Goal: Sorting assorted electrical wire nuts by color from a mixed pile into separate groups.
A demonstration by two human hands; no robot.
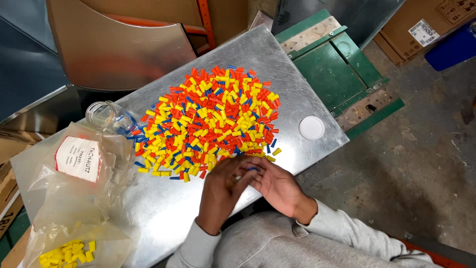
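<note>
Looking down, I saw my left hand and right hand meeting at the table edge, fingers pinching one blue cap together; the coloured pile lay just beyond them

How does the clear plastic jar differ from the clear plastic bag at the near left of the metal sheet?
The clear jar lies on its side with its mouth open, rigid and round; the plastic bag is soft, crumpled and flat. The jar holds a few blue caps, the bag a cluster of yellow caps at its near end. The bag bears a white label; the jar shows none. Both are see-through and rest on the metal sheet.
</note>
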